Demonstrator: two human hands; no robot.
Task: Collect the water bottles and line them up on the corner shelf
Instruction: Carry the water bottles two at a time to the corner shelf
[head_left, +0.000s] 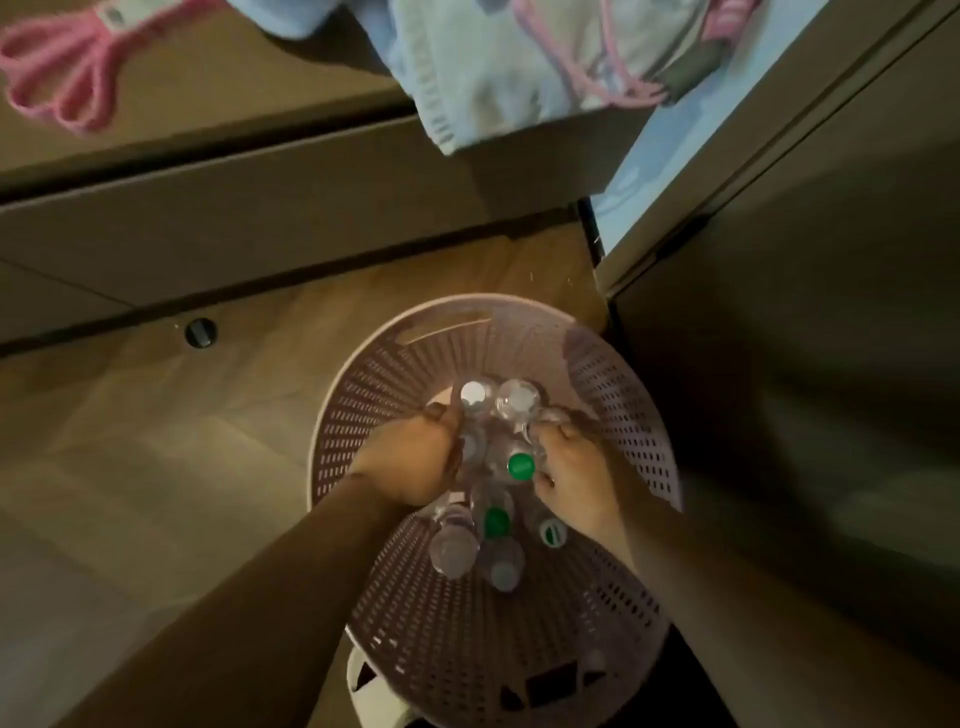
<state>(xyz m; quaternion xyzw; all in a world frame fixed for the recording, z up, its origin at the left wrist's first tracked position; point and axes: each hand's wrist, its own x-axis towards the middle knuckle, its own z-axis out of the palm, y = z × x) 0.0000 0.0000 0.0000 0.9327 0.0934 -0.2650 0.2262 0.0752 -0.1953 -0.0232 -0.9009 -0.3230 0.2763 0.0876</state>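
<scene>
On the wooden floor (171, 467), in the angle between a low drawer unit (260, 208) and a tall dark cabinet (805, 364), a round pale-pink perforated basket (613, 415) is seen from above. A light-blue cloth (498, 67) is draped over the top edge of the drawer unit, and a pink looped cord (57, 73) lies on its surface to the left.

Inside the basket, a cluster of clear plastic water bottles (483, 499) is gathered at the middle, most of them viewed cap-first. Two bottles at the far side are topped with pale caps (472, 393); a bright green cap (521, 466) is seen at the centre, a second green one just nearer the camera, and a green-and-white one to the right of that. Two more clear bottles lie nearest the camera, touching each other. The picture is dim and soft, so labels cannot be read.

Both forearms are reached down into the basket. The left hand (410, 457) is curled around the left side of the cluster, its fingers wrapped against a bottle below the pale caps. The right hand (576, 478) is closed around the bottles on the right, its fingertips (545, 431) pressed against clear plastic just beside the central green cap. Which single bottle is gripped by either hand cannot be told.
</scene>
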